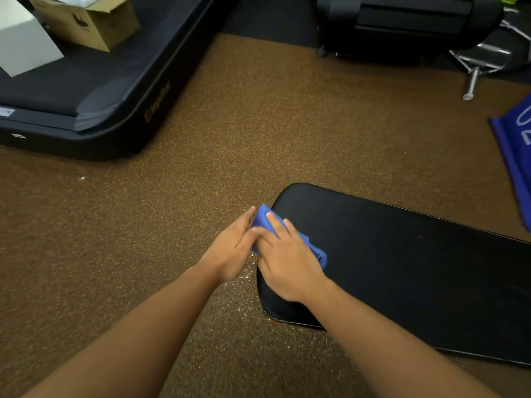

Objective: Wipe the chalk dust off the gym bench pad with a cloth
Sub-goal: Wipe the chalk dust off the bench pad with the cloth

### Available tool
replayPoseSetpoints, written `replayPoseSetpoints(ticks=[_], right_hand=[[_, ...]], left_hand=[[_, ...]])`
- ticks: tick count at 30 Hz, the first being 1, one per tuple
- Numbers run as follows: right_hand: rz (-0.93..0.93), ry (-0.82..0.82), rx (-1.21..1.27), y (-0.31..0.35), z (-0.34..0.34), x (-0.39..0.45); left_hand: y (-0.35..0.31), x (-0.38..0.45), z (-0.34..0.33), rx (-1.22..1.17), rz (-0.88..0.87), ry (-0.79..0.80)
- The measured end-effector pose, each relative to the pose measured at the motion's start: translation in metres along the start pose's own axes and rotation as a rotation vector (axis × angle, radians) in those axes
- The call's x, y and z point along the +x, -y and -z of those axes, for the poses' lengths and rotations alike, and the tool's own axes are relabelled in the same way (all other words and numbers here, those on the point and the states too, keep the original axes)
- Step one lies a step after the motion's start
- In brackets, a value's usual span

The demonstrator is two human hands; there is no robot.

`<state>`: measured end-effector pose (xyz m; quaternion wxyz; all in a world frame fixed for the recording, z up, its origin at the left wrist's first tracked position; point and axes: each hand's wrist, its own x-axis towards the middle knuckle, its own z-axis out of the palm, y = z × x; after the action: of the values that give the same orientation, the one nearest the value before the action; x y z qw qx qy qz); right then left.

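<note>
A black gym bench pad (416, 262) stretches from the middle of the view to the right edge. A folded blue cloth (265, 218) lies on the pad's left end, mostly covered by my hands. My right hand (287, 258) presses flat on the cloth with fingers spread. My left hand (232, 251) sits just off the pad's left edge, its fingertips touching the cloth's near corner beside my right fingers. Faint pale specks show on the floor below the pad's end.
Brown speckled rubber floor (201, 156) surrounds the pad. A dark treadmill base (109, 122) with a cardboard box (89, 21) on it stands at top left. A black machine (402, 21) and metal frame (477, 67) are at top right. A blue banner (517, 156) hangs at the right edge.
</note>
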<state>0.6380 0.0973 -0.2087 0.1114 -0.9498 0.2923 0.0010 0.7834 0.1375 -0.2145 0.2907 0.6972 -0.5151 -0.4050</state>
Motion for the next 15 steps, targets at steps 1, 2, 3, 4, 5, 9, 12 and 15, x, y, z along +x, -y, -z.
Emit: replayPoseSetpoints(ticks=[1,2,3,4,5,9,12,15], right_hand=[[0.018,0.003,-0.009,0.002,0.0,-0.009],[0.04,0.011,-0.024,0.004,-0.001,-0.018],[0.064,0.018,-0.036,0.005,-0.001,-0.027],[0.086,0.026,-0.041,0.005,-0.001,-0.035],[0.106,0.04,-0.044,0.005,-0.001,-0.043],[0.111,0.094,-0.05,-0.004,-0.002,-0.083],[-0.033,0.126,-0.056,-0.014,-0.001,-0.113],[-0.351,0.082,-0.07,-0.04,0.006,-0.119]], left_hand=[[-0.002,0.0,-0.003,0.011,-0.001,0.004],[-0.003,0.001,-0.007,0.021,-0.003,0.005],[-0.004,0.001,-0.01,0.025,-0.002,0.007],[-0.005,0.002,-0.013,0.024,-0.003,0.008],[-0.005,0.002,-0.017,0.022,-0.001,0.007],[-0.011,0.004,-0.028,0.017,0.012,-0.02],[-0.014,0.003,-0.029,0.047,0.011,-0.02],[-0.016,0.003,-0.029,0.063,0.017,-0.006]])
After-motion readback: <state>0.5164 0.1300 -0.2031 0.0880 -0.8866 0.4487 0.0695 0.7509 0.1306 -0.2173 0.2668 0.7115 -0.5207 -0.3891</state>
